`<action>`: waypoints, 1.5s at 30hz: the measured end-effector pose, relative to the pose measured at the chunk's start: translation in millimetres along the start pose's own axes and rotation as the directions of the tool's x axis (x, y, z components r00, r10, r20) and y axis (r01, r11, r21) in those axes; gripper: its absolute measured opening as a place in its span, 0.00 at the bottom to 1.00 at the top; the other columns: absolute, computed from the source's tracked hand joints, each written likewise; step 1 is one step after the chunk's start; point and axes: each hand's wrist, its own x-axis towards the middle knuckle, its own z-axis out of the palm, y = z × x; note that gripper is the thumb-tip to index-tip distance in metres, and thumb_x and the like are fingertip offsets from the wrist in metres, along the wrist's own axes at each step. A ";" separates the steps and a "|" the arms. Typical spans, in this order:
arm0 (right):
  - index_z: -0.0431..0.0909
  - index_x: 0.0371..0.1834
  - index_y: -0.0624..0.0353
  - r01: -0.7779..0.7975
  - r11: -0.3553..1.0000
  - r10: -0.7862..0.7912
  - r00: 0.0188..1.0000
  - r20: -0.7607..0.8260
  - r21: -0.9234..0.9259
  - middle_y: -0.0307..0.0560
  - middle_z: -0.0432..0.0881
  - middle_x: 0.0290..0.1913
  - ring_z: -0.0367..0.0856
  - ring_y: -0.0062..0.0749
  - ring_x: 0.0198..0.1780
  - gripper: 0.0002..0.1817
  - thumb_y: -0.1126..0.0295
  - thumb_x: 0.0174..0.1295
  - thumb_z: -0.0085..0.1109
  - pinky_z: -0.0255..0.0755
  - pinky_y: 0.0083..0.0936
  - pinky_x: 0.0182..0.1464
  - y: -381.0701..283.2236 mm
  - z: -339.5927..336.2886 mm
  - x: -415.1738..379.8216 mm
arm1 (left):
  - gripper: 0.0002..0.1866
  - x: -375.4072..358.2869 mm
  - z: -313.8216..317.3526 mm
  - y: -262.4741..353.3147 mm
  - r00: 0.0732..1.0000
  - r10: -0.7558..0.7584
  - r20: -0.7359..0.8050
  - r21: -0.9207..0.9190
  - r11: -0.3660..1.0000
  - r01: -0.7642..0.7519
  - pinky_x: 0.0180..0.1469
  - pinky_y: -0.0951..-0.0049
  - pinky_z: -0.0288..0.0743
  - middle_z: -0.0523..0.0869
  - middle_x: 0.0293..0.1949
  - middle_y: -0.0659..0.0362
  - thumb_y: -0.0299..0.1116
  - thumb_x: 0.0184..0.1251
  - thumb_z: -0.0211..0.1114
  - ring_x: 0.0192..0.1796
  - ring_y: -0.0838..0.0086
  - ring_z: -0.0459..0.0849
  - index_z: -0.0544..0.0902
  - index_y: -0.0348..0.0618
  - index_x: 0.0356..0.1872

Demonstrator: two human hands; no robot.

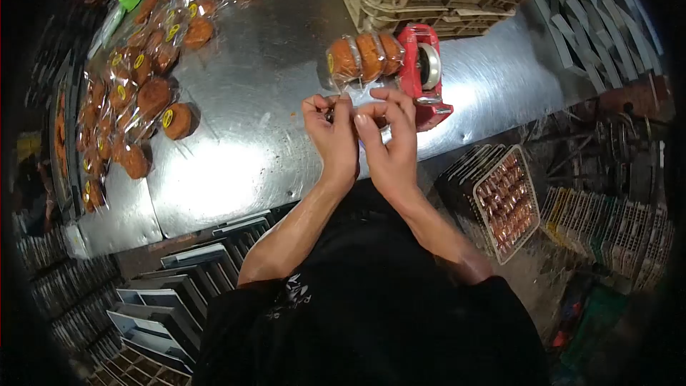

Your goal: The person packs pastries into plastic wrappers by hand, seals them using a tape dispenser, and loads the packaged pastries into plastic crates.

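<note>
In front of me a clear plastic bag of round brown buns [371,57] lies on the metal table, a yellow label on its left end. My left hand [333,132] is closed with its fingertips at the near edge of this bag, seeming to pinch the gathered plastic. Close beside it, my right hand [391,136] has thumb and fingers curled together. Whatever lies between those fingertips is too small to make out. Just right of the bag stands a red tape dispenser [411,64] with a pale roll of tape [430,66].
Many bagged buns [153,96] with yellow labels cover the left of the metal table [264,121]. Beige plastic crates [429,0] stand at the back. Below the table's right edge is a crate of packed goods [506,204]; stacked trays [153,314] stand lower left.
</note>
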 end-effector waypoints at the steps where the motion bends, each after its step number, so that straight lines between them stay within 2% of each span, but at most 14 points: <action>1: 0.77 0.43 0.62 0.008 1.000 -0.008 1.000 0.020 -0.003 0.51 0.76 0.50 0.75 0.37 0.50 0.11 0.73 0.59 0.64 0.68 0.32 0.55 1.7 3.2 2.0 | 0.14 -2.9 -4.1 5.8 1.000 0.005 -0.018 -0.013 1.000 -0.005 0.37 0.82 0.68 0.74 0.34 0.62 0.24 0.66 0.63 0.34 0.84 0.70 0.63 0.46 0.36; 7: 0.69 0.54 0.56 -0.850 0.394 0.552 0.523 0.649 0.350 0.42 0.78 0.44 0.76 0.24 0.47 0.18 0.71 0.62 0.60 0.69 0.23 0.51 17.2 5.0 31.3 | 0.16 25.6 -36.5 41.1 0.981 0.131 0.144 -0.132 0.985 -0.112 0.40 0.83 0.73 0.75 0.34 0.61 0.20 0.64 0.65 0.36 0.83 0.75 0.63 0.45 0.38; 9: 0.71 0.47 0.55 -0.687 0.483 0.457 0.726 0.513 0.543 0.37 0.76 0.45 0.74 0.22 0.49 0.10 0.75 0.64 0.58 0.68 0.26 0.53 19.1 34.0 31.5 | 0.14 31.9 -43.8 49.4 0.991 0.134 -0.007 -0.138 0.981 -0.134 0.45 0.79 0.76 0.79 0.39 0.59 0.21 0.64 0.66 0.42 0.80 0.79 0.70 0.41 0.44; 11: 0.72 0.46 0.55 -0.570 0.556 0.396 0.821 0.410 0.605 0.38 0.76 0.49 0.73 0.23 0.53 0.09 0.77 0.65 0.55 0.66 0.25 0.56 11.6 48.1 42.7 | 0.18 44.7 -55.2 66.1 0.898 -0.349 0.267 -0.417 0.799 0.434 0.49 0.74 0.78 0.82 0.46 0.55 0.21 0.63 0.65 0.48 0.76 0.82 0.74 0.38 0.53; 19: 0.70 0.47 0.58 -0.429 0.798 0.366 0.903 0.225 0.423 0.49 0.74 0.55 0.76 0.31 0.53 0.08 0.69 0.70 0.52 0.69 0.29 0.59 6.7 -1.9 102.0 | 0.34 138.4 -29.9 28.1 0.878 -0.315 0.361 0.459 0.879 0.127 0.58 0.62 0.72 0.78 0.58 0.47 0.48 0.62 0.70 0.58 0.60 0.78 0.72 0.33 0.61; 21: 0.69 0.48 0.59 -0.404 0.825 0.360 0.915 0.184 0.395 0.49 0.74 0.55 0.76 0.31 0.53 0.08 0.69 0.70 0.53 0.69 0.29 0.59 13.2 -6.7 96.7 | 0.34 195.5 -72.5 34.0 0.943 -0.225 0.246 0.857 0.506 -0.103 0.60 0.58 0.67 0.77 0.57 0.41 0.48 0.60 0.70 0.61 0.54 0.74 0.72 0.35 0.60; 23: 0.69 0.48 0.59 -0.378 0.855 0.354 0.926 0.134 0.355 0.48 0.74 0.55 0.77 0.31 0.53 0.09 0.70 0.69 0.54 0.69 0.29 0.59 13.4 -5.4 92.7 | 0.31 241.1 -99.5 60.0 0.773 0.568 0.282 0.950 -0.280 -0.140 0.60 0.53 0.66 0.75 0.58 0.46 0.44 0.55 0.69 0.58 0.48 0.72 0.73 0.38 0.57; 26: 0.70 0.47 0.62 -0.317 0.888 0.268 0.945 0.185 0.334 0.49 0.74 0.54 0.76 0.32 0.54 0.09 0.77 0.65 0.55 0.68 0.28 0.59 1.6 6.6 84.7 | 0.17 307.0 -179.2 84.4 0.594 0.394 0.702 0.578 -0.801 -0.152 0.60 0.55 0.64 0.78 0.53 0.54 0.38 0.57 0.63 0.57 0.57 0.73 0.80 0.47 0.49; 29: 0.70 0.50 0.64 -0.104 0.989 0.063 0.939 0.337 0.105 0.52 0.74 0.54 0.76 0.36 0.56 0.16 0.77 0.60 0.59 0.68 0.31 0.61 4.8 25.0 76.4 | 0.12 295.8 -166.6 101.5 0.589 0.315 0.744 0.585 -0.733 -0.347 0.59 0.57 0.64 0.81 0.46 0.58 0.37 0.56 0.63 0.56 0.61 0.74 0.83 0.48 0.40; 32: 0.66 0.58 0.64 0.237 0.970 -0.184 0.870 0.458 -0.061 0.58 0.73 0.55 0.76 0.45 0.57 0.30 0.75 0.53 0.68 0.71 0.34 0.58 4.3 70.2 69.0 | 0.07 197.7 -102.7 126.7 0.923 0.198 0.329 0.944 -0.076 -0.320 0.39 0.56 0.75 0.85 0.31 0.49 0.36 0.59 0.66 0.36 0.50 0.84 0.84 0.43 0.32; 38: 0.63 0.60 0.62 0.316 0.949 -0.284 0.864 0.416 -0.008 0.54 0.72 0.54 0.73 0.40 0.57 0.42 0.73 0.42 0.79 0.67 0.35 0.61 -14.0 85.6 81.1 | 0.04 87.9 -69.6 147.3 0.486 0.407 0.773 0.592 -0.187 -0.784 0.56 0.61 0.72 0.85 0.41 0.58 0.29 0.69 0.60 0.49 0.59 0.83 0.82 0.44 0.39; 39: 0.63 0.59 0.63 0.072 0.975 -0.157 0.892 0.424 0.209 0.54 0.72 0.52 0.74 0.40 0.55 0.43 0.72 0.40 0.82 0.68 0.36 0.60 -13.6 89.3 75.7 | 0.08 83.0 -56.4 125.5 0.602 0.716 0.353 0.698 0.227 -0.679 0.57 0.64 0.70 0.82 0.45 0.57 0.34 0.71 0.60 0.52 0.63 0.79 0.79 0.43 0.45; 41: 0.63 0.56 0.65 0.185 0.953 -0.253 0.922 0.293 0.241 0.53 0.71 0.48 0.75 0.40 0.49 0.38 0.57 0.51 0.77 0.68 0.38 0.57 -16.6 89.9 68.2 | 0.19 70.2 -50.1 115.9 0.932 0.233 -0.278 0.060 0.972 -0.225 0.57 0.69 0.69 0.76 0.51 0.55 0.42 0.79 0.51 0.51 0.72 0.75 0.68 0.37 0.57; 45: 0.72 0.40 0.67 0.393 0.885 -0.459 0.830 0.318 0.251 0.56 0.76 0.40 0.77 0.45 0.41 0.32 0.41 0.67 0.52 0.71 0.35 0.42 -22.0 43.0 78.7 | 0.17 45.2 -35.0 71.1 0.850 0.518 -0.099 0.436 0.790 -0.430 0.54 0.70 0.69 0.76 0.48 0.56 0.42 0.81 0.46 0.49 0.72 0.75 0.68 0.37 0.55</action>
